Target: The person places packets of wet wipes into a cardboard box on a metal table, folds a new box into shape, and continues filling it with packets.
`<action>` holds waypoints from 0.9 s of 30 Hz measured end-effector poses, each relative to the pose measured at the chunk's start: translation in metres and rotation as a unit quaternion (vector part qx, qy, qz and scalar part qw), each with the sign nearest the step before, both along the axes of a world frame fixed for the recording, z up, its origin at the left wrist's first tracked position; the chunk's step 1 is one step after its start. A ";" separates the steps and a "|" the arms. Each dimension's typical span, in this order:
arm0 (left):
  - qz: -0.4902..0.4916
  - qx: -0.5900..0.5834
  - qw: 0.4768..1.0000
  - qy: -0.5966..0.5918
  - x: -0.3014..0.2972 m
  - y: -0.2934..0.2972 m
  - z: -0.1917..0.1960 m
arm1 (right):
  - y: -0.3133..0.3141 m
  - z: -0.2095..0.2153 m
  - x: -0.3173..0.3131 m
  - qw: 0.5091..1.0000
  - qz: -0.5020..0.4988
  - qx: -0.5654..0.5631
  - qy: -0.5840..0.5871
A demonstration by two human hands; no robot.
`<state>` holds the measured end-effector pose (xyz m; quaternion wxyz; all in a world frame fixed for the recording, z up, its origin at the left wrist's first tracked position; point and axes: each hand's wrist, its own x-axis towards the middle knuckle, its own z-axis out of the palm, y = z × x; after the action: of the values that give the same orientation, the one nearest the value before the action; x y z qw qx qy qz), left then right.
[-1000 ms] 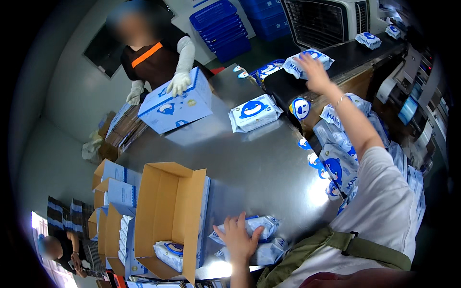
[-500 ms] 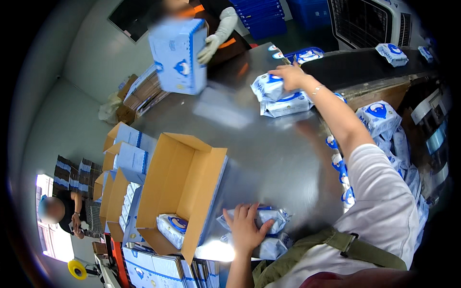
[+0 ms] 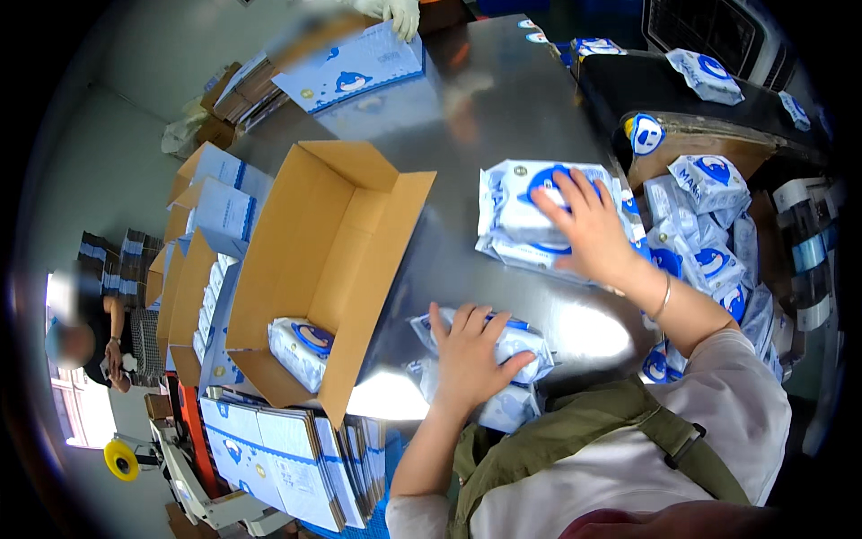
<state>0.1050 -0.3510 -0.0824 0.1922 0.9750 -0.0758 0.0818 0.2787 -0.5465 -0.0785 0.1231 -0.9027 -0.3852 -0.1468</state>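
My right hand [image 3: 593, 232] lies with fingers spread on the upper of two stacked wipes packs [image 3: 512, 202], white and blue, on the metal table. Nearer to me, my left hand [image 3: 469, 361] rests flat, fingers apart, on another wipes pack [image 3: 525, 349]. Beneath that one a second wipes pack [image 3: 508, 409] shows in part. To the left of both hands stands an open cardboard carton [image 3: 296, 225], brown inside, tilted in my view. A single wipes pack [image 3: 301, 352] sits at its near end.
Across the metal table [image 3: 467, 117], a co-worker's gloved hand [image 3: 400, 16] touches a blue-and-white carton [image 3: 359, 72]. Smaller filled cartons [image 3: 211, 211] stand at the left, flat cartons [image 3: 278, 458] below. Loose wipes packs [image 3: 709, 247] are piled right, beside a black conveyor [image 3: 620, 85].
My right hand has come nearer to me with the two stacked packs beneath it. The left hand stays on its packs. The co-worker's carton has gone from upright to lower on the table.
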 end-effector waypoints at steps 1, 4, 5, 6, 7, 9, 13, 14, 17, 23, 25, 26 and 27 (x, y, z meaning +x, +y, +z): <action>-0.009 0.012 1.000 0.016 -0.004 -0.001 0.001 | 0.007 0.003 0.013 1.000 -0.010 -0.001 0.016; 0.006 0.000 1.000 0.003 -0.020 -0.001 0.010 | 0.004 0.029 0.082 0.971 0.018 -0.021 0.236; 0.029 0.032 0.999 -0.022 -0.029 0.000 0.018 | -0.013 0.020 0.120 0.952 0.030 -0.003 0.305; 0.100 -0.017 0.993 -0.065 -0.044 0.003 0.018 | -0.025 0.007 0.153 0.927 0.055 0.014 0.370; 0.177 -0.065 0.976 -0.107 -0.064 0.006 0.014 | -0.028 0.004 0.167 0.888 0.054 0.038 0.456; 0.406 -0.173 0.896 -0.052 -0.115 0.008 -0.005 | -0.014 0.005 0.173 0.860 0.084 0.027 0.502; 0.383 -0.685 0.608 0.115 -0.168 -0.009 -0.062 | 0.032 0.002 0.119 0.817 0.180 -0.015 0.547; 0.353 -0.734 0.569 0.114 -0.164 -0.018 -0.071 | 0.037 -0.008 0.103 0.804 0.208 -0.010 0.557; 0.376 -0.613 0.692 0.064 -0.145 -0.044 -0.087 | 0.042 -0.053 0.063 0.732 0.239 0.089 0.632; 0.342 -0.702 0.622 -0.051 -0.135 -0.055 -0.087 | -0.011 -0.094 0.041 0.564 0.206 0.253 0.759; 0.382 -0.689 0.612 -0.069 -0.138 -0.073 -0.094 | -0.022 -0.105 0.046 0.555 0.215 0.265 0.759; 0.378 -0.688 0.614 -0.088 -0.131 -0.046 -0.083 | -0.002 -0.097 0.060 0.568 0.215 0.270 0.747; 0.368 -0.695 0.611 -0.091 -0.132 -0.050 -0.084 | -0.013 -0.108 0.066 0.586 0.195 0.278 0.736</action>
<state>-0.0266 -0.4005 -0.1660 0.7581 0.4825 0.3519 0.2621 0.3442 -0.5593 -0.1864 0.6347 -0.5281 -0.2700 0.4954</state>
